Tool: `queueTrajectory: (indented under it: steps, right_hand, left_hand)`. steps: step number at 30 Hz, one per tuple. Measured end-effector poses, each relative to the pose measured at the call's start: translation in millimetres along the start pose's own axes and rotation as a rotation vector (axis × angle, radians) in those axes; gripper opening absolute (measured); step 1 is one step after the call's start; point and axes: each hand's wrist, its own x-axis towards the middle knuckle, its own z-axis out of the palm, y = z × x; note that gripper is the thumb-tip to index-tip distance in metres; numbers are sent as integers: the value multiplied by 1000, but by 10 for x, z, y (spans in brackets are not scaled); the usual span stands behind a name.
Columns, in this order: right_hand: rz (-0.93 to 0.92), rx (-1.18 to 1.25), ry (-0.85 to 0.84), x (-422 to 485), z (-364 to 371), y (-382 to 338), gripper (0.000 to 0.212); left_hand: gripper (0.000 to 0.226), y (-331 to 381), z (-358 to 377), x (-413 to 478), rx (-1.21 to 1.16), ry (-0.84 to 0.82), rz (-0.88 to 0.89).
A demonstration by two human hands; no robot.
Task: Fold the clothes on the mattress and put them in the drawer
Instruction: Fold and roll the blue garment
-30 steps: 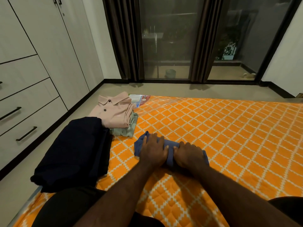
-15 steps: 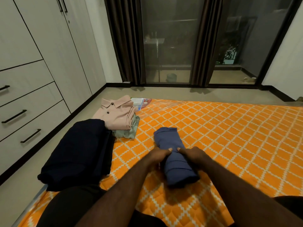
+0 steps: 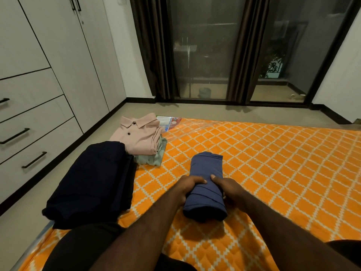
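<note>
The left hand (image 3: pixel 188 188) and the right hand (image 3: pixel 228 189) are pictured clasped around a folded blue garment (image 3: pixel 207 167), one at each side, with fingers curled over its top. The garment is held lengthwise over the orange patterned mattress (image 3: pixel 273 163); whether its near end is resting on the mattress cannot be told. To the left, a folded dark navy garment (image 3: pixel 93 180) is laid at the mattress edge. Just beyond it, a folded pink shirt (image 3: pixel 138 137) is stacked on a pale green garment (image 3: pixel 155 160). The drawers (image 3: pixel 37 137), fitted with black handles, are seen closed in the wardrobe at far left, across a strip of floor.
</note>
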Motion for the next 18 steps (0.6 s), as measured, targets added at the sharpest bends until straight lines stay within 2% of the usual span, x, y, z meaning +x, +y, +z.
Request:
queueTrajectory:
  steps: [4, 6, 9, 12, 15, 18]
  right_hand:
    - [-142, 103, 15, -168, 52, -162, 57]
    - [-210, 218, -14, -192, 54, -243, 56]
    - [-196, 483, -165, -194, 39, -294, 60]
    - [-135, 677, -313, -213, 67, -356, 57]
    - [-149, 735, -303, -203, 116, -420, 56]
    - [-201, 677, -255, -245, 265, -584, 49]
  left_hand:
    - [34, 30, 8, -23, -87, 15, 28]
    - [31, 88, 23, -43, -126, 17, 73]
    - [38, 196, 58, -91, -147, -16, 168]
    - [35, 315, 39, -238, -131, -51, 217]
    - [37, 483, -41, -399, -55, -63, 228]
    - [40, 671, -215, -559, 28, -13, 202]
